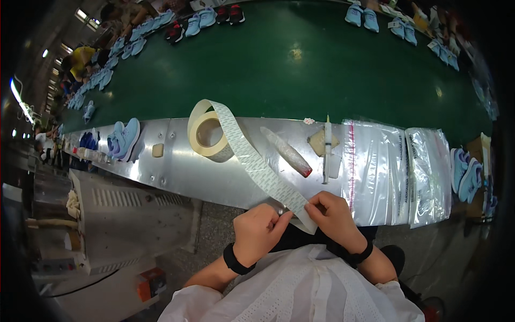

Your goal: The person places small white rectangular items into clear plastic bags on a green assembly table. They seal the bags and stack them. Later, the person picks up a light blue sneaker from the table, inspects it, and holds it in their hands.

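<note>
A long white printed strip of tape (252, 163) loops up from a cream roll (210, 133) lying on the metal ledge and runs down to me. Its loose end hangs past the ledge's near edge, between my hands. My right hand (333, 219) pinches the strip's right edge near that end. At the left edge, my left hand (259, 229) is closed, thumb and forefinger together against the strip; its other fingers curl into the palm. Beyond the strip lie a clear-wrapped stick (286, 152) with a red tip and a slim syringe (327, 153).
Stacked clear plastic bags (375, 172) cover the ledge's right part. Blue shoes (126, 139) stand at left, another pair (465, 174) at far right. Behind the metal ledge (177, 172) is a green conveyor belt (300, 70) with more shoes. A metal machine (134, 220) stands lower left.
</note>
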Action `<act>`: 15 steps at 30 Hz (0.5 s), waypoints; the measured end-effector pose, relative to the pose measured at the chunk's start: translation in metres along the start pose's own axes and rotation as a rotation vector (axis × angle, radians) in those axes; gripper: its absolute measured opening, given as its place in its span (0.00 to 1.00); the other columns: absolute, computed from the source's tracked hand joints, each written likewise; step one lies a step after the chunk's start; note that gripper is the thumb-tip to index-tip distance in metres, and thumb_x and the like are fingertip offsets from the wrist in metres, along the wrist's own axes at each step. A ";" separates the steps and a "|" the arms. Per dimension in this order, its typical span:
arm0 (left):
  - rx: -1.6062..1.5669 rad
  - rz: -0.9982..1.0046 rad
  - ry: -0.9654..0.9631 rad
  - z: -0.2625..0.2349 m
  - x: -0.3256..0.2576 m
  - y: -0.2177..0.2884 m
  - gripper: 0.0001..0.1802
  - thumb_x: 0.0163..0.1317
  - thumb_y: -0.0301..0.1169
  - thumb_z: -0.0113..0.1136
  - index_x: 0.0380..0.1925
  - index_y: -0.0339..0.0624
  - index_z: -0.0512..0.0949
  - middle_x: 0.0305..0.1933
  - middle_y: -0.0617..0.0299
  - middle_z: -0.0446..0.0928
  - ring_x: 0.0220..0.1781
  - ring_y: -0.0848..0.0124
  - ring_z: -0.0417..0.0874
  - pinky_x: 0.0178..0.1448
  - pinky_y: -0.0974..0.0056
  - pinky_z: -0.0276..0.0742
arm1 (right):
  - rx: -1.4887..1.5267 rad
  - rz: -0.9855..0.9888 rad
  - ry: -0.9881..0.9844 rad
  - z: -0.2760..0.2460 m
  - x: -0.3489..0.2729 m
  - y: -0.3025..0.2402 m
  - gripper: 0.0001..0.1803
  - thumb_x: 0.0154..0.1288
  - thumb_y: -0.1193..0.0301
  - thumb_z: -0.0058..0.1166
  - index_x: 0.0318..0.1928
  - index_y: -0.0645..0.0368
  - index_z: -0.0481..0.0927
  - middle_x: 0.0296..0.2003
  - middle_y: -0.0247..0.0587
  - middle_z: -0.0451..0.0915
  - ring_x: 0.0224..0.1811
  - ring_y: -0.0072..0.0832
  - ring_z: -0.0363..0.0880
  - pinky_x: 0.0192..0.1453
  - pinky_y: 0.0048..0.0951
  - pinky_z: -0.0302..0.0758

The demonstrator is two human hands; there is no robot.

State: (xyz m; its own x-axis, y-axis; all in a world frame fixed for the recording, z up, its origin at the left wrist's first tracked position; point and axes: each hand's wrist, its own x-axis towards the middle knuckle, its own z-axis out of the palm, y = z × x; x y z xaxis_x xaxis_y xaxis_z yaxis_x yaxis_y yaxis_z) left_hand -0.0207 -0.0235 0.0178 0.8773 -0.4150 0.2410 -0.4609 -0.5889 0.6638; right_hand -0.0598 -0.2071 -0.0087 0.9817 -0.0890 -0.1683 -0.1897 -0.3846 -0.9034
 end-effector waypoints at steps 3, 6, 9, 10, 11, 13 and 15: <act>-0.104 0.065 -0.028 0.005 0.002 -0.001 0.08 0.49 0.24 0.68 0.27 0.39 0.77 0.26 0.58 0.75 0.21 0.68 0.76 0.26 0.68 0.70 | 0.053 0.031 -0.032 0.001 -0.001 -0.001 0.07 0.59 0.72 0.58 0.32 0.64 0.78 0.26 0.40 0.78 0.25 0.28 0.76 0.30 0.28 0.71; -0.242 0.050 -0.116 0.018 0.005 -0.010 0.10 0.52 0.23 0.65 0.35 0.36 0.77 0.35 0.55 0.76 0.28 0.67 0.79 0.32 0.69 0.75 | 0.314 0.041 -0.108 0.003 -0.004 0.004 0.05 0.61 0.75 0.57 0.33 0.65 0.79 0.26 0.33 0.79 0.27 0.15 0.74 0.32 0.20 0.72; -0.433 -0.098 -0.274 0.021 -0.002 -0.012 0.10 0.55 0.22 0.62 0.38 0.34 0.77 0.39 0.55 0.77 0.34 0.69 0.81 0.37 0.70 0.77 | 0.398 0.005 -0.089 0.004 -0.003 0.007 0.05 0.60 0.75 0.58 0.34 0.65 0.79 0.27 0.32 0.80 0.28 0.16 0.76 0.35 0.20 0.74; -0.468 -0.106 -0.279 0.022 -0.002 -0.014 0.09 0.56 0.21 0.61 0.38 0.33 0.77 0.40 0.56 0.77 0.35 0.71 0.81 0.37 0.70 0.78 | 0.355 0.024 -0.084 0.004 -0.003 0.006 0.05 0.60 0.75 0.58 0.34 0.65 0.79 0.28 0.33 0.81 0.29 0.16 0.76 0.35 0.20 0.74; -0.503 -0.115 -0.283 0.023 -0.003 -0.014 0.09 0.57 0.21 0.61 0.39 0.33 0.77 0.41 0.57 0.77 0.36 0.72 0.81 0.38 0.70 0.78 | 0.312 0.043 -0.078 0.004 -0.002 0.003 0.05 0.60 0.75 0.58 0.33 0.65 0.79 0.28 0.34 0.81 0.29 0.17 0.76 0.36 0.20 0.74; -0.584 -0.200 -0.292 0.020 -0.001 -0.010 0.09 0.59 0.21 0.59 0.40 0.33 0.77 0.41 0.58 0.78 0.37 0.75 0.80 0.38 0.71 0.77 | 0.231 0.057 -0.062 0.006 -0.002 0.000 0.05 0.60 0.75 0.58 0.33 0.66 0.79 0.29 0.35 0.81 0.30 0.17 0.77 0.36 0.20 0.75; -0.653 -0.272 -0.301 0.020 0.001 -0.011 0.08 0.60 0.22 0.58 0.40 0.33 0.78 0.40 0.58 0.79 0.37 0.75 0.80 0.38 0.71 0.76 | 0.155 0.048 -0.038 0.007 -0.001 0.001 0.05 0.59 0.75 0.58 0.32 0.66 0.79 0.29 0.36 0.81 0.31 0.17 0.78 0.37 0.21 0.75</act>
State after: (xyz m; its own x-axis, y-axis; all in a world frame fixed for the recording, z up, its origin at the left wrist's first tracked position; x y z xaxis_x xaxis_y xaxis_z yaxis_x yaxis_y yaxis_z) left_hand -0.0174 -0.0314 -0.0032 0.8314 -0.5399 -0.1315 0.0204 -0.2069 0.9782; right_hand -0.0603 -0.2011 -0.0118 0.9721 -0.0681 -0.2243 -0.2341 -0.2338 -0.9437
